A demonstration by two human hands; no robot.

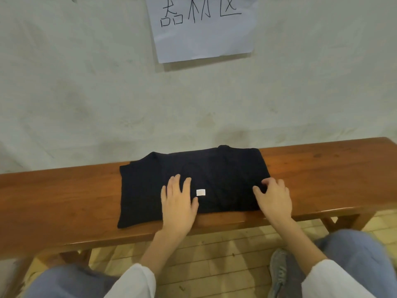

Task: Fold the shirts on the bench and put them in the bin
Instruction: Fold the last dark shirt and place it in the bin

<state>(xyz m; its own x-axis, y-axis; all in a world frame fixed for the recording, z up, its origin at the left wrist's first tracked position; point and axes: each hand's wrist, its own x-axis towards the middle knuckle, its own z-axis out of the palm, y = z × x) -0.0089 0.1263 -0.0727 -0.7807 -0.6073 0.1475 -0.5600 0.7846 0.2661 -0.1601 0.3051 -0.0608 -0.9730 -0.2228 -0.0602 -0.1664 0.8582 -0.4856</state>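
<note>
Shirt (146, 190) lies part-folded mid-frame on the bench (64, 201), left hand (178, 203) flat on it as a pin, right hand (275, 196) pinching its right edge, I reckon for the next fold.

One wide-angle view is given, taken from the person's head. It is turned forward and down, facing the wall (86, 82) head-on across the bench (322, 168). The bench is seen from near, at arm's reach, slightly tilted in the frame; the knees (354, 250) and floor (214, 254) are caught along the bottom edge.

black shirt (193, 179) — reddish-brown bench (322, 175)
</note>
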